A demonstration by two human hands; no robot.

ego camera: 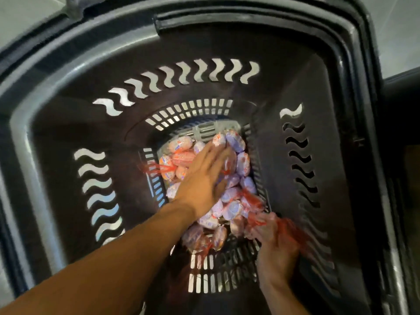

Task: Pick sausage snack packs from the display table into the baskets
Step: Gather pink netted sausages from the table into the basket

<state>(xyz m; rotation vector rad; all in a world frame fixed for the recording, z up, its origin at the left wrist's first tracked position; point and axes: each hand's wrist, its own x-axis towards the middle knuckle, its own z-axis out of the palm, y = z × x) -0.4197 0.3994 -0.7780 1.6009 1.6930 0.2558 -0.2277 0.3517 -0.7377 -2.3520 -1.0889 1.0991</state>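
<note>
I look straight down into a deep black plastic basket [56, 133] with wavy slots in its walls. Several netted sausage snack packs [237, 160], pink and pale purple with red mesh, lie piled on its slotted bottom. My left hand [204, 178] reaches in from the lower left and lies flat on the pile, fingers spread, holding nothing. My right hand [276, 244] is at the pile's near right corner, blurred, with fingers closed on the red netting of a sausage pack [252, 221].
The basket's thick rim [284, 19] fills nearly the whole view. Pale floor tiles [27, 14] show at the top corners. A dark object [402, 87] sits outside the rim at the right edge.
</note>
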